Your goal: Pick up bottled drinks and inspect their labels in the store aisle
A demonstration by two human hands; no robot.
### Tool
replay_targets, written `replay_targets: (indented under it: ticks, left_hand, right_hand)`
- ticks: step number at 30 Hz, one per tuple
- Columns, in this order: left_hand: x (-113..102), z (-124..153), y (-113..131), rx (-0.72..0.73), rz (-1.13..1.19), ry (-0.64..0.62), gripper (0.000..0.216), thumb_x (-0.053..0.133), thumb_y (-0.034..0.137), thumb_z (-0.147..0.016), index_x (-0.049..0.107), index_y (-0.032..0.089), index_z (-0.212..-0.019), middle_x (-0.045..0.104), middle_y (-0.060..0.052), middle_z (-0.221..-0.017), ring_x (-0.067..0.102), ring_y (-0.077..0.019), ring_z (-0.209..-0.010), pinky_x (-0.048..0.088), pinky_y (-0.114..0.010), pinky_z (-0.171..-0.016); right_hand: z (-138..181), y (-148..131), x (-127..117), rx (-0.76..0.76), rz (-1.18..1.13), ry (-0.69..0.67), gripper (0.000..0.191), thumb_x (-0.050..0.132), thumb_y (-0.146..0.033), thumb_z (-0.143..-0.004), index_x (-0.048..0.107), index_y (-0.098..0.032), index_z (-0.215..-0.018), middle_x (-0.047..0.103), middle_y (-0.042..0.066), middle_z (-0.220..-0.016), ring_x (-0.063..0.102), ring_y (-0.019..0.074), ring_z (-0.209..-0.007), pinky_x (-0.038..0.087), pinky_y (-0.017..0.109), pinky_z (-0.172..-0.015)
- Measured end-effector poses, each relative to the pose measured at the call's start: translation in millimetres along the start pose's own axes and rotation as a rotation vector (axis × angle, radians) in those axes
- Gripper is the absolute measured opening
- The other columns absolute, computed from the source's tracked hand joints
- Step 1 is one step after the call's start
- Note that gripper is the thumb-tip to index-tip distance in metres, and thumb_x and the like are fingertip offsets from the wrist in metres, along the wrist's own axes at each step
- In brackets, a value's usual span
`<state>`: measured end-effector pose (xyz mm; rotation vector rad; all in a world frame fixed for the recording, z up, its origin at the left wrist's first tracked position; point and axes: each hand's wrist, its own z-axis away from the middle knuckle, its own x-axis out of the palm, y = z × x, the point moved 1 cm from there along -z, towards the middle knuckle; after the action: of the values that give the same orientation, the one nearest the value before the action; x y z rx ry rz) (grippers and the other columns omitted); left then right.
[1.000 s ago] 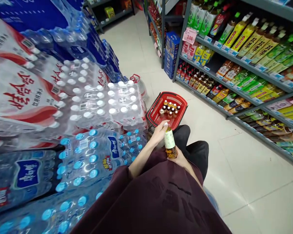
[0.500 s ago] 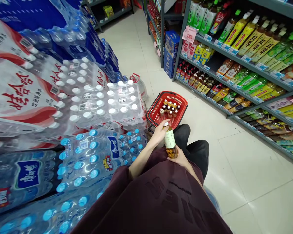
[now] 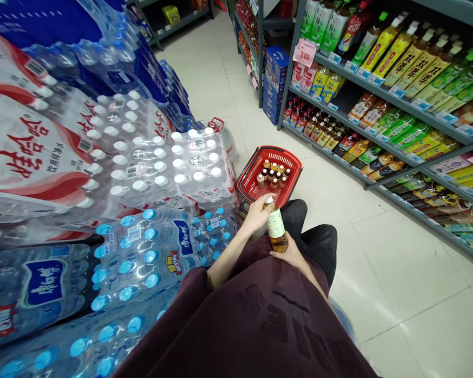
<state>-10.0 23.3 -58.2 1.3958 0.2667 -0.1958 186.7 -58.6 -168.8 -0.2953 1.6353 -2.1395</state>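
Observation:
I hold a small bottle (image 3: 276,227) of amber drink with a pale label and a white cap in front of my body. My left hand (image 3: 256,212) grips its neck just under the cap. My right hand (image 3: 289,256) cups its base from below. The bottle leans slightly to the left. Just beyond it on the floor stands a red shopping basket (image 3: 249,176) with several small brown bottles (image 3: 274,176) upright inside.
Stacked shrink-wrapped packs of water bottles (image 3: 150,173) fill the left side. A large water jug (image 3: 224,137) stands behind them. Shelves of drink bottles (image 3: 394,89) run along the right. Pale floor tiles (image 3: 382,273) lie between; blue cartons (image 3: 276,79) sit at the shelf end.
The bottle has tilted a little and shifted slightly right between my hands. The view has dipped a touch; the basket has not moved.

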Motion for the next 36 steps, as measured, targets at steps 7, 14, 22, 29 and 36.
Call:
replay_targets:
  ticks: [7,14,22,29,36]
  left_hand:
    - [-0.7,-0.4,-1.9,-0.022,-0.023,-0.006,0.047,0.049,0.020,-0.090,0.063,0.024,-0.135,0.067,-0.008,-0.134,0.059,-0.0259,-0.126,0.040,-0.042,-0.113]
    - [1.7,-3.4,-3.2,-0.144,0.347,-0.015,0.047,0.053,0.015,-0.082,0.066,0.021,-0.127,0.070,-0.008,-0.126,0.063,-0.0257,-0.115,0.044,-0.042,-0.105]
    - [0.4,0.1,8.2,-0.263,0.593,0.012,0.044,0.074,0.017,-0.067,0.065,0.021,-0.110,0.074,-0.005,-0.100,0.065,-0.0208,-0.097,0.047,-0.036,-0.092]
    - [4.3,1.8,8.9,-0.195,0.540,0.034,0.042,0.082,0.022,-0.059,0.068,0.019,-0.098,0.072,-0.002,-0.090,0.064,-0.0187,-0.089,0.047,-0.033,-0.086]
    - [1.8,3.1,10.9,-0.262,0.607,0.080,0.044,0.086,0.020,-0.050,0.068,0.018,-0.090,0.071,-0.001,-0.085,0.064,-0.0192,-0.086,0.049,-0.033,-0.082]
  right_hand:
    - [0.0,-6.2,-0.1,-0.009,-0.003,-0.001,0.066,0.090,-0.035,-0.064,0.055,-0.021,-0.117,0.069,0.008,-0.115,0.066,0.0276,-0.108,0.053,0.045,-0.099]
    - [-1.4,0.2,1.9,0.011,-0.067,0.074,0.074,0.091,-0.030,-0.058,0.047,-0.023,-0.117,0.064,0.007,-0.114,0.064,0.0260,-0.108,0.051,0.047,-0.103]
    - [0.2,1.4,-0.4,0.070,-0.130,0.074,0.055,0.088,-0.038,-0.067,0.050,-0.024,-0.105,0.065,-0.001,-0.092,0.058,0.0108,-0.057,0.055,0.029,-0.053]
    - [-0.2,0.5,0.4,0.110,-0.159,0.099,0.055,0.088,-0.040,-0.066,0.056,-0.022,-0.107,0.067,-0.001,-0.086,0.052,0.0080,-0.048,0.049,0.025,-0.039]
    - [0.1,-4.6,1.4,0.123,-0.145,0.153,0.066,0.090,-0.039,-0.062,0.052,-0.023,-0.114,0.066,0.001,-0.096,0.050,0.0067,-0.049,0.045,0.021,-0.033]
